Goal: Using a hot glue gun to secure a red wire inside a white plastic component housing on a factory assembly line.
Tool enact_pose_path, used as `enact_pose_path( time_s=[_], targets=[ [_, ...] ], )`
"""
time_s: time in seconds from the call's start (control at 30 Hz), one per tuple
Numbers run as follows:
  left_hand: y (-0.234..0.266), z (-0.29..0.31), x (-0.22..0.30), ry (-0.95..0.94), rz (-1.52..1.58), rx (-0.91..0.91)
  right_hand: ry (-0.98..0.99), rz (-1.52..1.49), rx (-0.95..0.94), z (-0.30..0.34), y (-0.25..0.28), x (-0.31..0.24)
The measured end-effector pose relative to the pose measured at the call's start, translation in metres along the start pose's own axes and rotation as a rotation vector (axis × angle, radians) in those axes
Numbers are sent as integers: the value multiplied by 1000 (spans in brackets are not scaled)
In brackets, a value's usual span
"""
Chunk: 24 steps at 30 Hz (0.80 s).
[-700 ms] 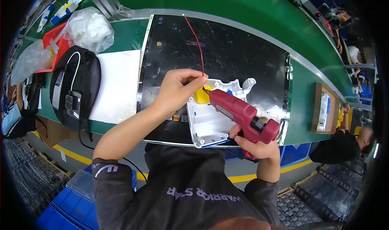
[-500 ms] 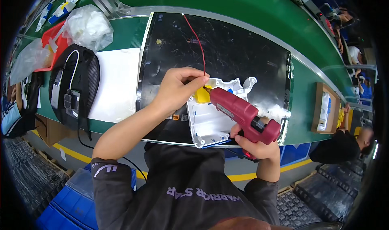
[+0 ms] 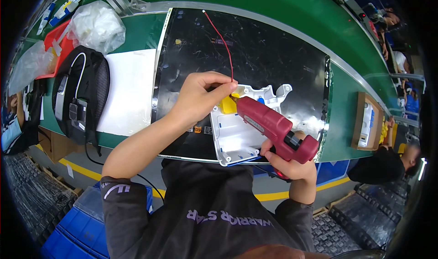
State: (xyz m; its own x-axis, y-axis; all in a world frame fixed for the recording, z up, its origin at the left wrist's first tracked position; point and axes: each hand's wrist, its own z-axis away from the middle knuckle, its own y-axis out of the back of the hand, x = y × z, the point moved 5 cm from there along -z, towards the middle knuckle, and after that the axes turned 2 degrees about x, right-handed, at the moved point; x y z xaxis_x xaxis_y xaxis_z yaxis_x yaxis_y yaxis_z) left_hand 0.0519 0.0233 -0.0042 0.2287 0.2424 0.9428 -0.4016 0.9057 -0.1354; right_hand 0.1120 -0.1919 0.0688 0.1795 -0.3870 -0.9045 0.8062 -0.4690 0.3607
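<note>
Left hand (image 3: 198, 95)'s pinching a red wire (image 3: 226, 47) by its lower end, right beside the yellow piece (image 3: 228, 105) in that white shell (image 3: 232, 138). Right hand (image 3: 292, 167)'s wrapped round the glue gun (image 3: 269, 121)'s handle, nozzle near the pinch.

The glue gun (image 3: 264, 116) is right of the left-hand fingers (image 3: 221, 92), over the casing (image 3: 232, 139). Left of these fingers lies the backpack (image 3: 96, 83).

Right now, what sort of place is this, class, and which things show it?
Most likely a factory assembly workshop: a maroon glue gun held over an open white plastic shell, a long green workbench, and another person off to the right.
</note>
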Motion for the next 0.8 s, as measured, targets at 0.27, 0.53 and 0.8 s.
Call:
enact_pose_path(
  time_s=[0.27,0.53,0.8],
  targets=[
    [1,-1,5,-9,-33,-2,68,44,14,-3,2,-10],
    [1,-1,8,-21,-38,-2,38,80,-3,-2,3,-11],
    [2,-2,10,-30,-47,1,-38,-4,16,-2,4,-5]
  ],
)
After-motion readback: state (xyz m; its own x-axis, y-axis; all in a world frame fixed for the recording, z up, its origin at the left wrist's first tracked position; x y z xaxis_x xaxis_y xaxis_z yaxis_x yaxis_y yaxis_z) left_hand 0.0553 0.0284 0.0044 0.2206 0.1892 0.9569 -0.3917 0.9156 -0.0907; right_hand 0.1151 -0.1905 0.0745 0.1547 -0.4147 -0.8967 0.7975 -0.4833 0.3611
